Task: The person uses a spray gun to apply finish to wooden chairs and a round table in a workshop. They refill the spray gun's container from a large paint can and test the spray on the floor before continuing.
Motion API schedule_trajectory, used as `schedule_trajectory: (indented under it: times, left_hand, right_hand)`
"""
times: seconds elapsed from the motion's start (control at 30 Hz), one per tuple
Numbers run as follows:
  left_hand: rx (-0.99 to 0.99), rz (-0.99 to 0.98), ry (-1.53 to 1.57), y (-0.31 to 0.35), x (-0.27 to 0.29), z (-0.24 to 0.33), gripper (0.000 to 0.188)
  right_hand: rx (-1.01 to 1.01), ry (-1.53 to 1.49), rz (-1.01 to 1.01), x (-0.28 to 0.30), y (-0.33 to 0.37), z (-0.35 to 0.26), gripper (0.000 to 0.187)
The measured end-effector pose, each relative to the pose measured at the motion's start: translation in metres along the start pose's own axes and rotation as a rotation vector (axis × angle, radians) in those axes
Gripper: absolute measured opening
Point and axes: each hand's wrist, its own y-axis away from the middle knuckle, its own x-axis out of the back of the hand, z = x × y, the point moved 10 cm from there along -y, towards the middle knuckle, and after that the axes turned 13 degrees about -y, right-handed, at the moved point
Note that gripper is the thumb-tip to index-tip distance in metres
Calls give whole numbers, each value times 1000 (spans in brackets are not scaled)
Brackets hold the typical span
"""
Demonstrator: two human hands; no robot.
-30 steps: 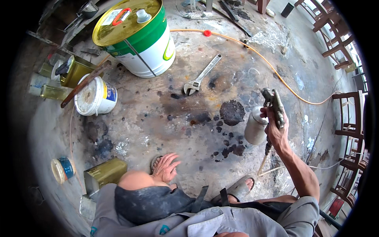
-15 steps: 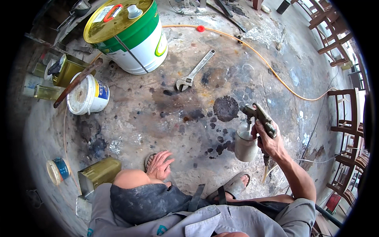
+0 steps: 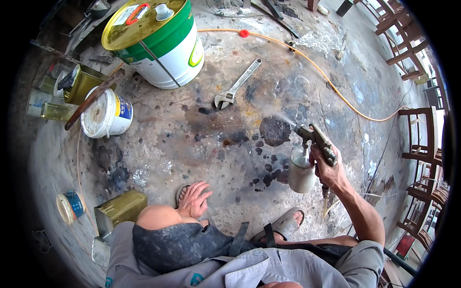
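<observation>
My right hand (image 3: 330, 168) is wrapped round the handle of a spray gun (image 3: 317, 141), which has a pale cup (image 3: 301, 173) hanging under it. A fine whitish mist (image 3: 281, 115) leaves its nozzle toward the far left, over the stained floor. A hose (image 3: 327, 204) runs down from the grip. My left hand (image 3: 194, 199) holds nothing; its fingers are stretched out beside my knee, above my sandalled foot. An adjustable wrench (image 3: 237, 85) lies on the floor in front of me, apart from both hands.
At the far left stands a large green-and-white drum (image 3: 165, 53). Nearer are a white lidded bucket (image 3: 106, 114) with a brown stick (image 3: 91, 103) across it, and a gold tin (image 3: 121, 207). An orange hose (image 3: 331, 86) curves across the floor. Wooden chair frames (image 3: 425, 132) line the right.
Mist now comes from the spray gun's nozzle, where none showed before. My right hand and the gun have shifted very slightly; the cup has swung a little rightward. My left hand stays put.
</observation>
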Motion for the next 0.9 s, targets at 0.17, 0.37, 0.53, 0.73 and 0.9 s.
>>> schedule_trajectory:
  times: [0.17,0.37,0.53,0.73,0.9]
  left_hand:
    - [8,-4,4,0,0,1,45]
    - [-1,-23,7,-3,-2,1,45]
    - [-6,-9,-4,-3,-2,0,46]
    - [27,-33,3,-2,-5,-1,46]
    - [9,-17,-8,0,-5,-3,45]
  right_hand:
    - [46,-44,121,14,-7,3,49]
    - [30,-42,-151,-21,6,-14,56]
    - [153,-37,92,13,-10,-18,60]
    - [269,84,314,49,-23,-62,36]
    - [81,8,309,58,-40,-45,28]
